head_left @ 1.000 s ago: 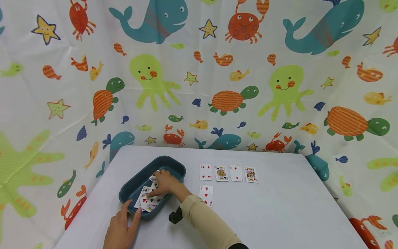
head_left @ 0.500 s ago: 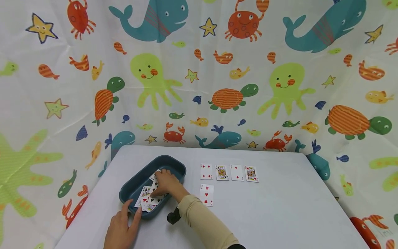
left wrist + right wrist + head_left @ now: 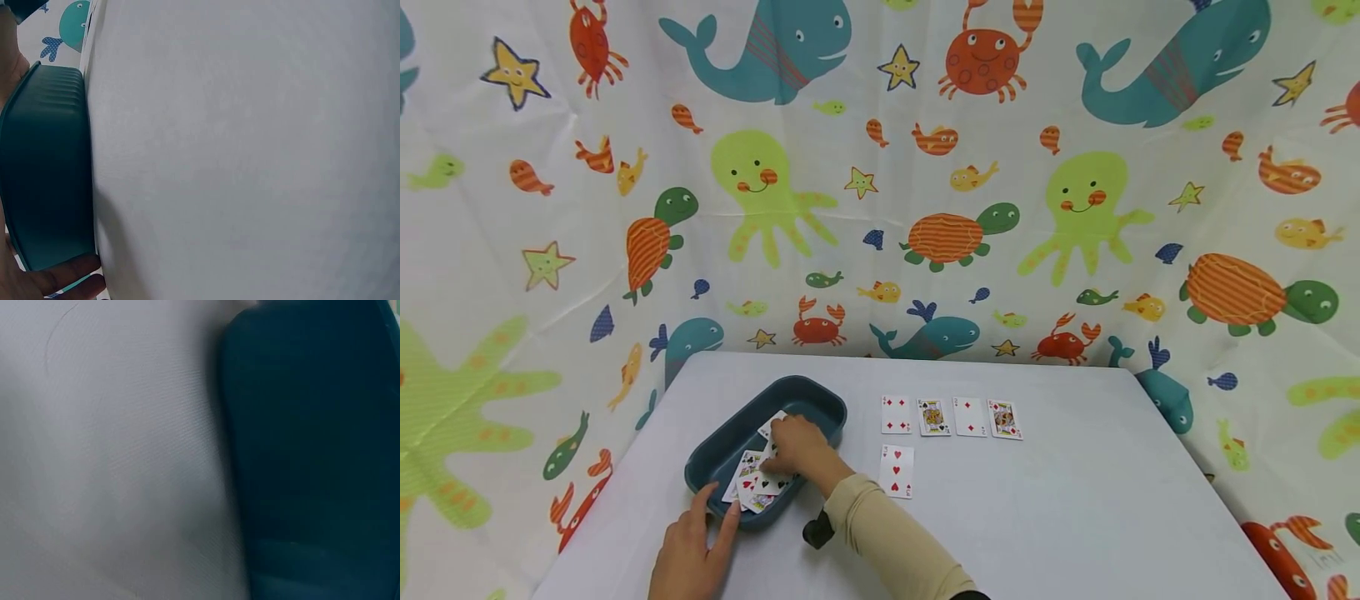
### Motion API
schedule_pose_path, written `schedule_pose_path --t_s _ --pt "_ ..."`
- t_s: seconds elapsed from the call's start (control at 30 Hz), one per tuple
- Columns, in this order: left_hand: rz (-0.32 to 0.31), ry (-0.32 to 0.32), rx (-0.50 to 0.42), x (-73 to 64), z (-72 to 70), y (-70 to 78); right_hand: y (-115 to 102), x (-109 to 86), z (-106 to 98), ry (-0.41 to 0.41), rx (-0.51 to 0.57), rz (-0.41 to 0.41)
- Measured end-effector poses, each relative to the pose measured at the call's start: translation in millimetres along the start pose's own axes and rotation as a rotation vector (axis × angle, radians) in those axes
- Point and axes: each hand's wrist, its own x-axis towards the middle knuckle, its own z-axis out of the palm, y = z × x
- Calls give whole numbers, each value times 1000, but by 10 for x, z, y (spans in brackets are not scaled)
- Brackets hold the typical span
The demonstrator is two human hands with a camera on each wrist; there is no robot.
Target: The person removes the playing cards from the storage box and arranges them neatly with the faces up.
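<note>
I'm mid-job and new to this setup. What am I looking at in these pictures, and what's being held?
There's no machine: a person's bare left hand and right hand do the work. The wide picture comes from a camera worn on the head; the two others come from the wrists, mostly showing the teal tray close up beside the white table.

The tray contains loose playing cards. The left hand touches its near end; the right reaches inside onto the cards, though whether it pinches one I can't tell.

Right of the tray lies a row of four face-up cards, with a three of hearts below the leftmost.
</note>
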Motion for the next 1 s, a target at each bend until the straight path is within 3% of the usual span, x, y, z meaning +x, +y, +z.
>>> schedule_pose_path --t_s 0.27,0.5,0.73,1.0 --pt "-4 -14 -11 8 7 -13 -28 -16 -15 -3 -30 -18" --pt "1 -12 -1 7 10 -28 -30 -50 -17 66 -33 -54" --pt "-5 -14 3 10 21 -23 -16 -35 35 -9 -63 -70" --pt "-7 2 9 12 26 -17 -24 -7 13 -5 -85 -100"
